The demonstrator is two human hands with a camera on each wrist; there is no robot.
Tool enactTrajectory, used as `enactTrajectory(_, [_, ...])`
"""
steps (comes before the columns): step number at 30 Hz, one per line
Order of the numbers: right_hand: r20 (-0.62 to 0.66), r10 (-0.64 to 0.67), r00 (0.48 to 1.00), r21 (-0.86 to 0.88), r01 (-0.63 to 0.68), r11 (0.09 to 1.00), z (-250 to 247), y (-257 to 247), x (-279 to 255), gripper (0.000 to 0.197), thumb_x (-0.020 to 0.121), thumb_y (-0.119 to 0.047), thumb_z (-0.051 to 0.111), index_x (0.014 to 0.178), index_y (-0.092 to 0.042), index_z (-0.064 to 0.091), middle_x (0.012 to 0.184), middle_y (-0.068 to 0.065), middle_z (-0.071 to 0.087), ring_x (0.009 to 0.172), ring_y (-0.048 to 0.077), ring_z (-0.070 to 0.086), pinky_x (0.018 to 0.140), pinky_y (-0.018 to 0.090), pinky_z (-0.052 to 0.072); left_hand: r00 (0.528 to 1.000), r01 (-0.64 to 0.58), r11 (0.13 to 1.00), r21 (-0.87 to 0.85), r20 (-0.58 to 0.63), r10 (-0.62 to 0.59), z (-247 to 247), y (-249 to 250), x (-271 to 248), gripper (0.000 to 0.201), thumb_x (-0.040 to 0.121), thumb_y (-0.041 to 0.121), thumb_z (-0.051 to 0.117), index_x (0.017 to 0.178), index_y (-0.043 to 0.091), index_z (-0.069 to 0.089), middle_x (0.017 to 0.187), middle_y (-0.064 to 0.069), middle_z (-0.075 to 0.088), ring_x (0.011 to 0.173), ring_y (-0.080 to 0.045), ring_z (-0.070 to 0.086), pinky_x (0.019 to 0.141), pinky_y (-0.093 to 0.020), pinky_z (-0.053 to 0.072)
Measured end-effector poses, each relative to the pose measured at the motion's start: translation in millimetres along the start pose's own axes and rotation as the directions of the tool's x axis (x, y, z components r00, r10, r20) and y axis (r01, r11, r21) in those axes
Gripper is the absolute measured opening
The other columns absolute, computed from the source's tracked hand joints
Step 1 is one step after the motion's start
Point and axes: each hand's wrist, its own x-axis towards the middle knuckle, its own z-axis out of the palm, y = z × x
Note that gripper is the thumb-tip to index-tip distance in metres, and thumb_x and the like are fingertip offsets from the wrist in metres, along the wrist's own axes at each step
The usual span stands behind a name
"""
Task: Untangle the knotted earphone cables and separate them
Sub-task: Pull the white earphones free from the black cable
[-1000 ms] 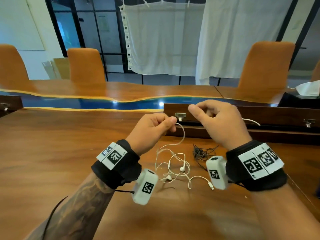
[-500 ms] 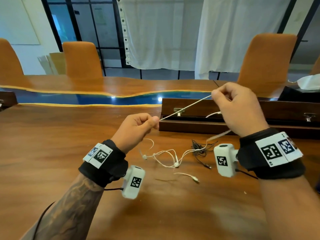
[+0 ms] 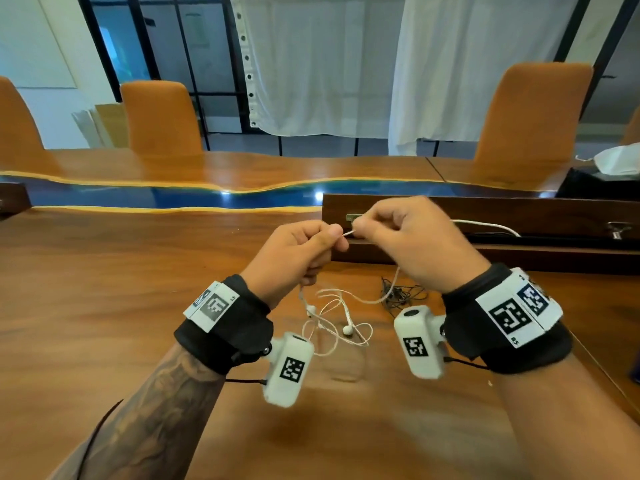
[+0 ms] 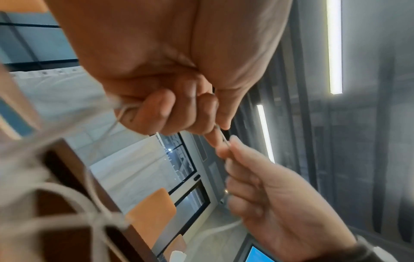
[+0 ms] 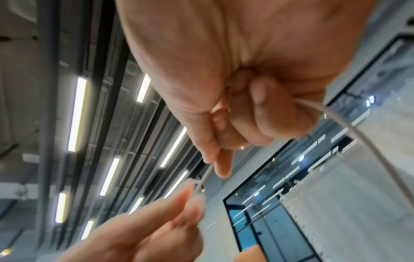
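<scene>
Nearest, two forearms reach out over the glossy brown wooden surface (image 3: pixel 104 306), each wrist wrapped in a black band carrying a white tag with a black square code and a small white camera block hanging below.

Between the wrists and under the hands, the thin white earphone cable (image 3: pixel 332 317) hangs in loose crossing loops. Its two white earbuds dangle among the loops, one just under the left hand (image 3: pixel 294 254), the other a little to its right. Whether the lowest loops touch the surface I cannot tell.

From that tangle the cable rises into the left hand, whose fingers are curled into a loose fist with thumb and forefinger pinching the cable. A short taut stretch of it bridges the small gap to the right hand (image 3: pixel 408 244), which is curled too and nips the same cable between thumb and fingertip. The hands are almost touching at the pinch, raised above the surface. Another length of the cable drops from under the right hand and curves back down to the loops.

Just beyond the white loops, below the right hand, a thin black earphone cable (image 3: pixel 398 292) lies in a small bunch on the surface, apart from both hands.

Past the hands runs a dark wooden raised box (image 3: pixel 519 209) with a white cord on it, then a blue strip in the wood, orange chairs (image 3: pixel 162 116) and white curtains (image 3: pixel 311 64).
</scene>
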Motion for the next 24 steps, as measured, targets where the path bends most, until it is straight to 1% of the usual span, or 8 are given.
enactTrajectory(3, [-0.243, 0.037, 0.969, 0.028, -0.031, 0.999, -18.5, 6.9, 1.6, 0.024, 0.101, -0.036, 0.057, 0.092, -0.021, 0.073, 0.082, -0.002, 0.069, 0.078, 0.008, 0.061, 0.068, 0.02, 0.047, 0.998, 0.055, 0.998, 0.005, 0.006, -0.055, -9.4, -15.0, -7.9, 0.032, 0.093, 0.039, 0.055, 0.09, 0.009, 0.067, 0.058, 0.003, 0.034, 0.053, -0.014, 0.028, 0.051, -0.03, 0.029])
enactTrajectory(6, [-0.45, 0.054, 0.892, 0.092, -0.014, 0.996, -35.2, 11.2, 4.5, 0.028, 0.105, -0.032, 0.052, 0.095, -0.012, 0.07, 0.072, 0.001, 0.059, 0.063, 0.006, 0.052, 0.057, 0.015, 0.04, 0.995, 0.086, 0.994, 0.061, 0.053, -0.09, -16.6, -29.1, -15.1, 0.028, 0.097, 0.032, 0.055, 0.09, 0.008, 0.067, 0.058, 0.003, 0.038, 0.053, -0.013, 0.034, 0.055, -0.032, 0.037])
enactTrajectory(11, [-0.587, 0.065, 0.807, 0.098, -0.009, 0.995, -43.5, 16.4, 7.1, 0.024, 0.106, -0.03, 0.05, 0.094, -0.015, 0.064, 0.082, 0.005, 0.06, 0.064, -0.002, 0.048, 0.059, 0.01, 0.038, 0.99, 0.119, 0.982, 0.144, 0.063, -0.129, -24.9, -37.9, -18.9, 0.031, 0.1, 0.026, 0.052, 0.094, 0.001, 0.068, 0.058, 0.001, 0.044, 0.054, -0.012, 0.04, 0.07, -0.035, 0.048])
enactTrajectory(16, [-0.27, 0.118, 0.956, -0.009, -0.125, 0.992, -25.0, 21.3, 2.5, 0.018, 0.1, -0.037, 0.059, 0.094, -0.024, 0.07, 0.088, -0.004, 0.067, 0.083, 0.008, 0.06, 0.073, 0.023, 0.047, 0.998, 0.052, 0.992, 0.118, 0.026, -0.055, -21.1, -23.2, -15.7, 0.029, 0.1, 0.029, 0.051, 0.094, 0.007, 0.07, 0.058, 0.001, 0.036, 0.054, -0.012, 0.037, 0.062, -0.036, 0.051])
enactTrajectory(18, [-0.21, 0.101, 0.972, 0.022, -0.098, 0.995, -12.9, 15.0, 0.1, 0.02, 0.097, -0.041, 0.061, 0.111, -0.028, 0.068, 0.103, -0.012, 0.066, 0.097, 0.002, 0.06, 0.081, 0.02, 0.047, 0.998, 0.009, 0.995, 0.102, 0.055, -0.015, -15.3, -9.8, -13.1, 0.03, 0.1, 0.03, 0.051, 0.096, 0.007, 0.07, 0.059, 0.0, 0.037, 0.053, -0.012, 0.037, 0.058, -0.035, 0.049])
enactTrajectory(21, [-0.004, 0.043, 0.999, 0.184, -0.042, 0.982, 5.0, 0.4, -0.9, 0.049, 0.094, -0.046, 0.064, 0.139, -0.031, 0.054, 0.124, -0.015, 0.062, 0.115, -0.002, 0.058, 0.095, 0.019, 0.047, 0.995, -0.074, 0.99, 0.119, 0.077, 0.065, -2.6, 7.0, -7.9, 0.029, 0.1, 0.03, 0.051, 0.099, 0.008, 0.071, 0.06, -0.001, 0.041, 0.053, -0.011, 0.039, 0.052, -0.031, 0.044])
enactTrajectory(23, [0.177, 0.025, 0.984, 0.252, -0.07, 0.965, 11.5, -6.1, -2.0, 0.058, 0.094, -0.042, 0.065, 0.146, -0.028, 0.046, 0.121, -0.009, 0.068, 0.108, 0.0, 0.066, 0.094, 0.024, 0.054, 0.994, -0.107, 0.988, 0.116, 0.045, 0.102, 3.0, 11.5, -3.5, 0.026, 0.102, 0.024, 0.052, 0.101, 0.007, 0.071, 0.061, -0.004, 0.044, 0.052, -0.011, 0.04, 0.049, -0.031, 0.042])
enactTrajectory(24, [0.213, 0.023, 0.977, 0.258, -0.079, 0.963, 11.5, -8.4, -2.3, 0.054, 0.094, -0.041, 0.065, 0.144, -0.026, 0.048, 0.108, -0.005, 0.073, 0.095, 0.002, 0.07, 0.086, 0.027, 0.059, 0.994, -0.109, 0.988, 0.109, 0.025, 0.107, 3.7, 11.9, -2.2, 0.024, 0.103, 0.021, 0.052, 0.1, 0.008, 0.071, 0.06, -0.005, 0.044, 0.051, -0.012, 0.039, 0.048, -0.031, 0.041])
